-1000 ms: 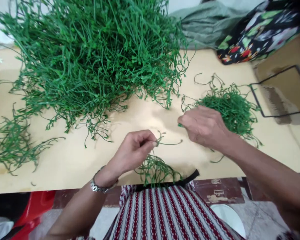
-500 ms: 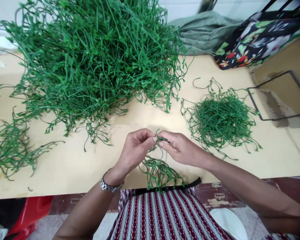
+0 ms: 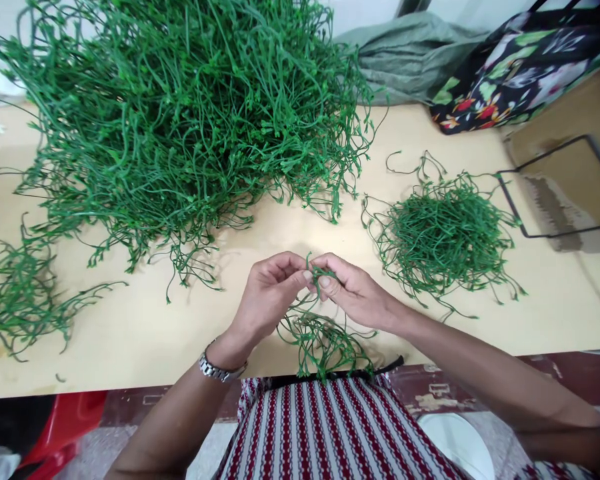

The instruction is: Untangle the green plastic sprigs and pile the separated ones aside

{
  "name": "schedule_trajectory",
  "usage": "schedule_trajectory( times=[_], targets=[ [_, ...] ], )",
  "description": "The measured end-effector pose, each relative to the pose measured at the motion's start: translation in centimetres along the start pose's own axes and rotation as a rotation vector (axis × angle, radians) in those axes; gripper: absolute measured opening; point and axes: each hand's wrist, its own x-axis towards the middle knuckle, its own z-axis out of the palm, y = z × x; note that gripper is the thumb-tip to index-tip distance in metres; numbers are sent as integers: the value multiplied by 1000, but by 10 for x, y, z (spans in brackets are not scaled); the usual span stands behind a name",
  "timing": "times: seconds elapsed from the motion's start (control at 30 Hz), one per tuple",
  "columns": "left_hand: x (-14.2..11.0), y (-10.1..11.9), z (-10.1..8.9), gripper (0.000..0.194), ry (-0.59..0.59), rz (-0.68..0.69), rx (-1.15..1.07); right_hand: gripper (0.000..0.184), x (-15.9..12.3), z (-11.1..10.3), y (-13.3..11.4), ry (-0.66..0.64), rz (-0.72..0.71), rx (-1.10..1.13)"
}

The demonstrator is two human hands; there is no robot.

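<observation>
My left hand and my right hand meet over the near middle of the pale table, fingertips pinched together on a thin green plastic stem. Below them a small tangle of green stems hangs toward the table's front edge. A huge heap of the same green stems fills the far left. A smaller round pile of stems lies to the right of my right hand. A metal watch is on my left wrist.
A loose clump of stems lies at the left edge. A grey cloth bag and a floral bag sit at the back right. A black wire frame stands at the right. A red seat shows below the table.
My right hand came back from the right-hand pile and joined my left hand on the stem. Since then both hands have stayed pinched together.
</observation>
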Motion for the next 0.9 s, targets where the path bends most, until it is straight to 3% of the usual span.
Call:
schedule_trajectory(
  times=[0.2, 0.4, 0.53, 0.73, 0.9],
  targets=[
    [-4, 0, -3, 13, 7, -44, 50, 23, 1, -14, -12, -16, -158, -378],
    [-4, 0, -8, 20, -118, -165, -126, 24, 4, -16, -13, -55, -268, -351],
    [-3, -2, -13, 17, -136, -146, -200, 20, 6, -16, -10, -103, -206, -295],
    [-4, -1, -14, 17, -71, -119, -67, 23, 7, -17, -8, -95, -123, -365],
    [-2, -4, -7, 17, 44, -75, 5, 42, 8, -12, -4, -135, 48, -48]
  ],
)
